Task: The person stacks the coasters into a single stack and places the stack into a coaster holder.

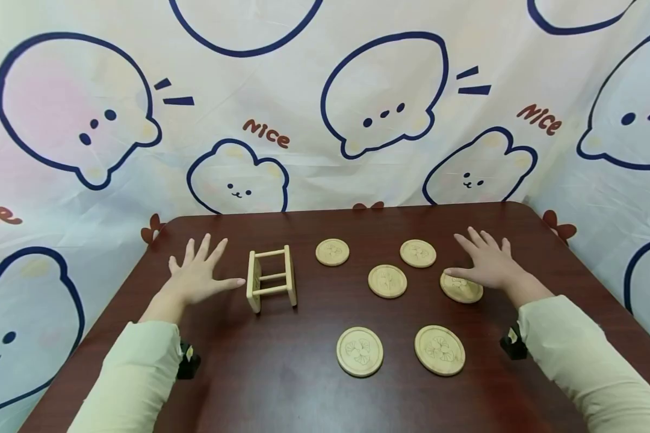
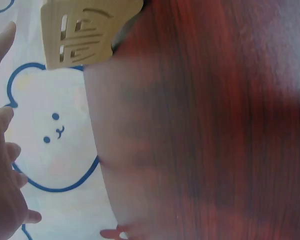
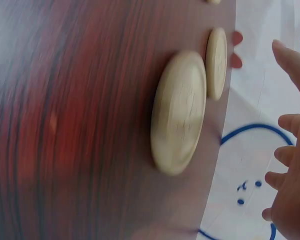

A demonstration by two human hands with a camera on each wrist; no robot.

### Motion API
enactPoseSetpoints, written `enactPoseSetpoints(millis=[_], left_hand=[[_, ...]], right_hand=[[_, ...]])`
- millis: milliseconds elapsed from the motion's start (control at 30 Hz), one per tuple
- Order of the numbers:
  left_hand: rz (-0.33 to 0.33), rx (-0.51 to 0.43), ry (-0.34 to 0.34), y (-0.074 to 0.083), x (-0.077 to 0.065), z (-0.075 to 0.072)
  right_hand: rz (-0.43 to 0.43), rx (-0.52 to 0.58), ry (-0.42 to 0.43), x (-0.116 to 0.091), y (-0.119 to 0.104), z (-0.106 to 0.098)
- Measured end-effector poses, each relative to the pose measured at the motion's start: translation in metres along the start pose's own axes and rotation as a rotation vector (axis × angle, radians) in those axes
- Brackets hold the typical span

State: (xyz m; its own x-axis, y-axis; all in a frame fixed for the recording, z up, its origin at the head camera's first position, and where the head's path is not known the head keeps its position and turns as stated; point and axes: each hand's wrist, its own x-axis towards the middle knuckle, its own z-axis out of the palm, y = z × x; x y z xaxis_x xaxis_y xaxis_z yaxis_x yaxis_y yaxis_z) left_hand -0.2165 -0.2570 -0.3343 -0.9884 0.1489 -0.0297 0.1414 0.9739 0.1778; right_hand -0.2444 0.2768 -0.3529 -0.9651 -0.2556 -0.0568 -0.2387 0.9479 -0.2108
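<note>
My left hand (image 1: 195, 278) hovers with spread fingers just left of a small wooden coaster rack (image 1: 272, 279), its thumb tip close to the rack's side. In the left wrist view the rack's carved end panel (image 2: 85, 32) shows slots and cut lines. On the right, my right hand (image 1: 490, 263) is spread above a round wooden coaster (image 1: 462, 287) and partly covers it in the head view. That coaster (image 3: 179, 112) lies flat on the table in the right wrist view, with another coaster (image 3: 217, 64) behind it. Both hands hold nothing.
More round coasters lie scattered on the dark wooden table (image 1: 271, 373): a back one (image 1: 332, 252), one at back right (image 1: 418, 253), a middle one (image 1: 387, 281) and two nearer ones, left (image 1: 360, 352) and right (image 1: 440, 350). A printed curtain (image 1: 303, 108) hangs behind the table.
</note>
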Motion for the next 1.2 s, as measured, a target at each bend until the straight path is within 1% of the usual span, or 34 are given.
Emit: enactPoseSetpoints(millis=[267,467,767,1000,1200], left_hand=[[0.055,-0.004,-0.017,0.009,0.008,0.007],[0.083,-0.039,-0.031,0.017,0.012,0.011],[0.101,-0.07,-0.071,0.026,0.014,0.016],[0.129,-0.106,-0.108,0.035,0.018,0.025],[0.135,-0.121,-0.115,0.04,0.02,0.03]], right_hand=[[-0.077,0.028,0.018,0.01,-0.023,0.009],[-0.126,0.055,0.001,0.016,-0.041,0.016],[-0.194,0.053,-0.014,0.026,-0.063,0.029],[-0.244,0.056,-0.018,0.031,-0.076,0.038],[-0.274,0.105,-0.06,0.034,-0.084,0.049]])
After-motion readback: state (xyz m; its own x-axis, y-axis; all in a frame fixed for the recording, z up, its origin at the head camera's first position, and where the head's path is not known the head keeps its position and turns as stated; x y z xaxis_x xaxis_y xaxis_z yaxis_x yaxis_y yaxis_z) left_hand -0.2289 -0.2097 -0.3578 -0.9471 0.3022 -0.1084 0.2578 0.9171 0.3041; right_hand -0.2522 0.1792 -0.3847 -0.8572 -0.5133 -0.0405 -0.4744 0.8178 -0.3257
